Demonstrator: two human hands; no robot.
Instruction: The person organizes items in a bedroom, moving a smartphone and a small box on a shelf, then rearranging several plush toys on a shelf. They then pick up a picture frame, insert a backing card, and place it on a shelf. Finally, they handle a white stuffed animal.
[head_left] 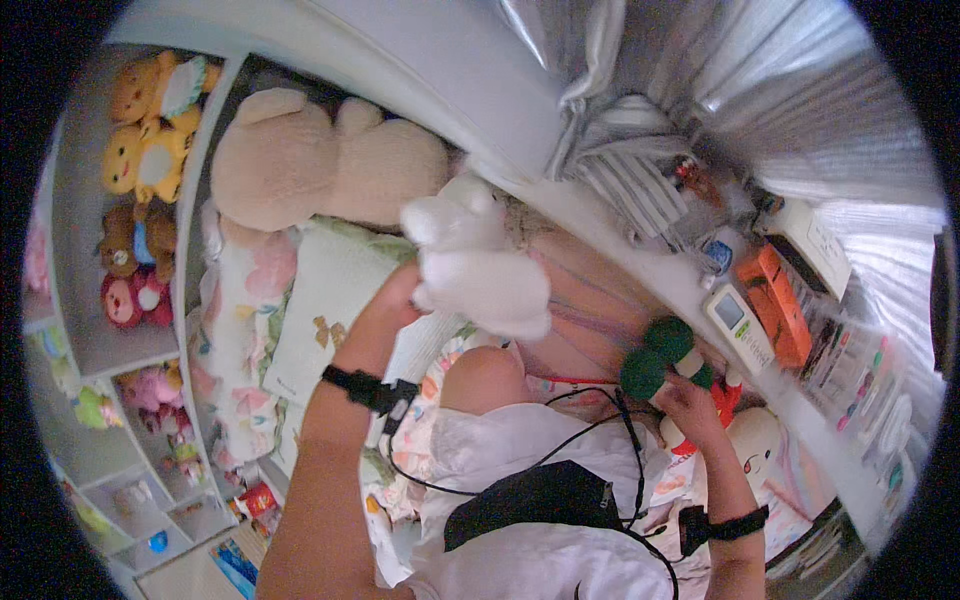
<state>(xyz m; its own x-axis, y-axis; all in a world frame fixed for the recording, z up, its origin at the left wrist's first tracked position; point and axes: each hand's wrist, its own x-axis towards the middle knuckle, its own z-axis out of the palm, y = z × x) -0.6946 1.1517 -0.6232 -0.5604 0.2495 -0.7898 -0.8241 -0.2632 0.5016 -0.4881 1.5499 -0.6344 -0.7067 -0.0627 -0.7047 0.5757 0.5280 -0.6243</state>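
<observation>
My left hand grips a fluffy white plush toy by its side and holds it up over the bed. The toy's far side is hidden, and its outline is slightly blurred. Over to the right, my right hand is closed on a dark green and cream plush toy with rounded lobes, close to the ledge. Right beside that hand lie a red plush piece and a pale round plush with a stitched face. Black straps circle both wrists.
A large beige plush lies at the far end by a white pillow. Cubby shelves with several plush toys stand left. The right ledge holds a remote control and an orange box. A black cable crosses my lap.
</observation>
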